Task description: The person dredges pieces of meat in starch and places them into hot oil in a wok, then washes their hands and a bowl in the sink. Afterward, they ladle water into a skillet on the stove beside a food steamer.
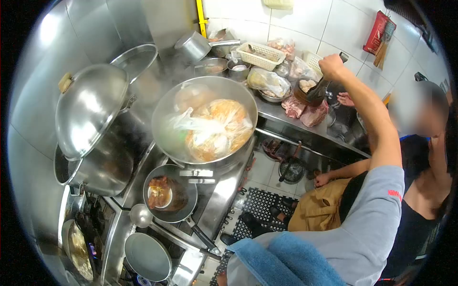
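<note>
In the head view, my right hand (333, 66) is closed around the black handle of a long dark utensil (318, 93). I cannot make out what kind of utensil it is. Its lower end is at a brown pot (299, 94) holding pale chunks. Beside the pot, raw meat (315, 114) lies on the steel counter, and a steel bowl (274, 98) with a plastic bag (269, 82) sits to its left. A co-worker's open hand (345, 99) is near the utensil. My left hand does not show.
Steam rises from a large pan (160, 119) with bagged noodle-like food (224, 117). Left of it, a domed lid (93, 112) leans over a tall pot (114, 167). Frying pans (183, 209) and a ladle (141, 216) are on the stove. A co-worker (420, 209) stands at right.
</note>
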Demonstrator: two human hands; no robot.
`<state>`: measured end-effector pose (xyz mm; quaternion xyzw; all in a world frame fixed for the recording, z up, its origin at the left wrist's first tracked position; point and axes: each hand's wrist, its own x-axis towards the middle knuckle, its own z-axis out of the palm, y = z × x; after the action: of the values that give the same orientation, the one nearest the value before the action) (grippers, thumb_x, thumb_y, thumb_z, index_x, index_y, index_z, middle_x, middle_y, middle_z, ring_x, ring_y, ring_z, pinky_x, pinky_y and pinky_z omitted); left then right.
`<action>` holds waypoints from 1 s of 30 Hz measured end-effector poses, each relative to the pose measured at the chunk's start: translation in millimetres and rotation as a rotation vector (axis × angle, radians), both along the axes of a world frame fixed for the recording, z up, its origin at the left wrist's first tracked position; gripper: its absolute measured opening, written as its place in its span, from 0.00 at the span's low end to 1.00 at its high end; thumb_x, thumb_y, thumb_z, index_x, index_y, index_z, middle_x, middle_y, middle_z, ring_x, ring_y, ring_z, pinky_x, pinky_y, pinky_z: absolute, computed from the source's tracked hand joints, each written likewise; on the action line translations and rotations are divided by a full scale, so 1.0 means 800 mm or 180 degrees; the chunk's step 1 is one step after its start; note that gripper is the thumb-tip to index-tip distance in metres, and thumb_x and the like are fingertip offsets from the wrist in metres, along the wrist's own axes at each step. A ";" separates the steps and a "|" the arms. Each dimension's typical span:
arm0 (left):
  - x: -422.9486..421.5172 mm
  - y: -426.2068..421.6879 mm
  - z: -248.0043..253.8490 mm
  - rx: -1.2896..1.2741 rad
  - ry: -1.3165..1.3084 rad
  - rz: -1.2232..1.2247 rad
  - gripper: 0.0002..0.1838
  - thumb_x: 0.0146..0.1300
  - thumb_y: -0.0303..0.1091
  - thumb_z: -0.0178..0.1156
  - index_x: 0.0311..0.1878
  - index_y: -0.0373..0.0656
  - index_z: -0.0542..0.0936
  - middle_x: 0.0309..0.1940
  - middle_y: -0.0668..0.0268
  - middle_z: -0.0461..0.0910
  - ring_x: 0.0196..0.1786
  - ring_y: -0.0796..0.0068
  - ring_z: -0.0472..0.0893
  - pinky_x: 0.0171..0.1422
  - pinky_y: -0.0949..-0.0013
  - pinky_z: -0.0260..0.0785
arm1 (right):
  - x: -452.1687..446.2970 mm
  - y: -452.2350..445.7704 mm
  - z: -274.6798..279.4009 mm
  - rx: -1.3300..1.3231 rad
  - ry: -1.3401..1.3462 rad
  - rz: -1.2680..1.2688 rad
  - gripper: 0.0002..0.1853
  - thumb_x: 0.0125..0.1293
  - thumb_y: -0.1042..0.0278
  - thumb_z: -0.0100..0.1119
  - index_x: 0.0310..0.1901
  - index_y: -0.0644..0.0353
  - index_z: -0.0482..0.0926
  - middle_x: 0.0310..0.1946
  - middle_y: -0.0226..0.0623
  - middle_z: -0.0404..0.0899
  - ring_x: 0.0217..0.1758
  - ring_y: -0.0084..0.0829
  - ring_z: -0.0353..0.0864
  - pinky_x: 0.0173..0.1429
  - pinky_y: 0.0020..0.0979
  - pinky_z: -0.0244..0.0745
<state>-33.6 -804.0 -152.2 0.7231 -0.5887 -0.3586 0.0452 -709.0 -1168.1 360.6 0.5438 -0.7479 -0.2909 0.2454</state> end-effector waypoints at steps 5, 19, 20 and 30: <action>0.003 0.012 0.008 0.0011 -0.0035 -0.0040 0.17 0.63 0.42 0.50 0.34 0.38 0.81 0.28 0.48 0.80 0.36 0.49 0.81 0.39 0.55 0.73 | -0.036 -0.025 -0.029 0.0146 -0.0099 -0.0234 0.10 0.43 0.67 0.67 0.31 0.55 0.84 0.31 0.40 0.84 0.37 0.36 0.84 0.39 0.35 0.77; 0.007 0.059 0.009 0.0599 0.0143 0.1180 0.21 0.58 0.48 0.54 0.34 0.36 0.82 0.31 0.45 0.80 0.39 0.46 0.80 0.43 0.52 0.71 | 0.048 -0.052 0.047 0.0461 -0.0220 0.0229 0.17 0.37 0.66 0.69 0.35 0.55 0.84 0.31 0.40 0.83 0.38 0.41 0.83 0.40 0.39 0.77; 0.007 0.057 0.008 0.0670 0.0071 0.1166 0.21 0.58 0.48 0.54 0.34 0.36 0.82 0.31 0.44 0.80 0.39 0.45 0.80 0.43 0.52 0.71 | 0.076 -0.047 0.056 0.0427 -0.0303 0.0455 0.19 0.38 0.66 0.69 0.38 0.54 0.84 0.31 0.40 0.83 0.38 0.41 0.82 0.40 0.40 0.77; 0.024 0.086 -0.067 0.0485 -0.0004 0.1182 0.19 0.58 0.48 0.52 0.39 0.42 0.83 0.33 0.46 0.80 0.39 0.45 0.80 0.42 0.51 0.71 | 0.253 -0.046 -0.076 0.0416 -0.0564 0.2336 0.20 0.51 0.61 0.62 0.50 0.48 0.80 0.43 0.34 0.78 0.44 0.35 0.81 0.47 0.37 0.74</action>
<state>-14.1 -735.1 -205.7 0.8207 -0.4164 -0.3872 0.0553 -506.2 -1204.9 300.1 0.8129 -0.5017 -0.1827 0.2325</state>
